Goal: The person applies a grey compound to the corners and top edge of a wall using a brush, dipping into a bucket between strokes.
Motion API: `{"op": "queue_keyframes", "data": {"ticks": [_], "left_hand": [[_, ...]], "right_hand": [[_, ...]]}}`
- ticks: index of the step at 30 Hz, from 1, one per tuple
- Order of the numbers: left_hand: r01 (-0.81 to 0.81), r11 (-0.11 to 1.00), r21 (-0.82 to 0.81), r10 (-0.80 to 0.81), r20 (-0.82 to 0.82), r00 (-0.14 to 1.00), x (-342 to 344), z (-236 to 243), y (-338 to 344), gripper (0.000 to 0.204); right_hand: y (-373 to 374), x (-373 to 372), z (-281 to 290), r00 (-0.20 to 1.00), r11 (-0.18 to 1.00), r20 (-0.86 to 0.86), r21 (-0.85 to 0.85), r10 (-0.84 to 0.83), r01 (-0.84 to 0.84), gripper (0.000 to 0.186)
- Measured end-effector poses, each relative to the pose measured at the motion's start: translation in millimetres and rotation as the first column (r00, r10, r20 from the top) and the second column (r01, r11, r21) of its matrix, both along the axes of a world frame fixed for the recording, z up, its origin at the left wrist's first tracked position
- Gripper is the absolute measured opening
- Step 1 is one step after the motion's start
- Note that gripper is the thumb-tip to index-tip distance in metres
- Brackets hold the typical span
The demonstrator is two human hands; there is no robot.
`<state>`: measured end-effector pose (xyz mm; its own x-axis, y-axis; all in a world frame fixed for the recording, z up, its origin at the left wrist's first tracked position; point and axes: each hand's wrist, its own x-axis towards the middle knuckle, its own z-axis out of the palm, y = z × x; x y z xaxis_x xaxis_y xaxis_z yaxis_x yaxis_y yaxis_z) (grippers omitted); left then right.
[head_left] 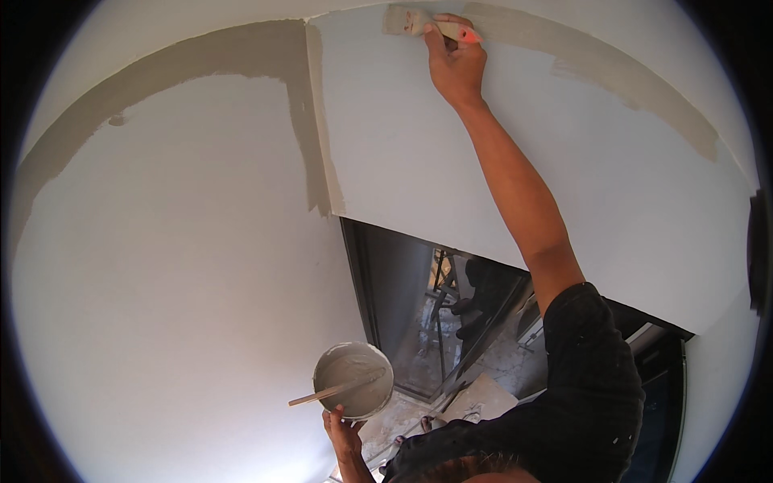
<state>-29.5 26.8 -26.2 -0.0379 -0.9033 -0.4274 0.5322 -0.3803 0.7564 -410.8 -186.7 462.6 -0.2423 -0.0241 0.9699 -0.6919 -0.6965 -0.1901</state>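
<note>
High up, my right hand (457, 68) grips a paintbrush (449, 30) with a red-tipped handle. Its wide, paint-coated bristles touch the pale wall (419, 137) just below the ceiling line, pointing left. Down at the lower middle, my left hand (344, 431) holds up a round bucket (354, 346) by its near side, thumb at the rim. Grey-beige paint (350, 372) lies inside the bucket, and a wooden stick (322, 394) rests in it with one end over the rim.
A grey-beige painted band (217, 52) follows the ceiling edge and runs down the wall corner. Another band (596, 60) lies right of the brush. Below is a dark-framed glass opening (403, 282); a pale board (481, 400) lies on the floor beneath me.
</note>
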Motion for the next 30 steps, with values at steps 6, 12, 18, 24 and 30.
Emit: {"op": "queue_keyframes", "data": {"ticks": [6, 12, 18, 24, 30], "left_hand": [[-0.012, 1.000, -0.006, 0.012, -0.007, 1.000, 0.5, -4.4, 0.5, 0.056], [0.002, 1.000, -0.025, -0.002, 0.000, 1.000, 1.2, -2.3, 1.2, 0.055], [0.014, 0.999, -0.049, -0.013, 0.009, 1.000, 2.4, -2.4, 1.6, 0.054], [0.002, 0.999, -0.047, -0.002, 0.012, 1.000, 0.8, 0.7, 3.0, 0.053], [-0.008, 0.999, -0.045, 0.008, 0.012, 1.000, 0.2, 0.2, 3.7, 0.053]], "right_hand": [[-3.4, -2.1, 1.7, 0.999, 0.998, -0.007, -0.031, 0.046, -0.047, 0.026], [-1.6, -2.8, 3.9, 1.000, 0.999, -0.012, -0.025, 0.023, -0.023, 0.025], [2.4, 1.0, 5.7, 0.982, 0.988, -0.109, -0.032, -0.156, 0.153, 0.017], [3.4, 2.7, 8.3, 0.981, 0.985, -0.106, -0.073, -0.163, 0.155, 0.014], [2.9, 1.2, 8.2, 0.982, 0.983, -0.086, -0.084, -0.171, 0.164, 0.013]]}}
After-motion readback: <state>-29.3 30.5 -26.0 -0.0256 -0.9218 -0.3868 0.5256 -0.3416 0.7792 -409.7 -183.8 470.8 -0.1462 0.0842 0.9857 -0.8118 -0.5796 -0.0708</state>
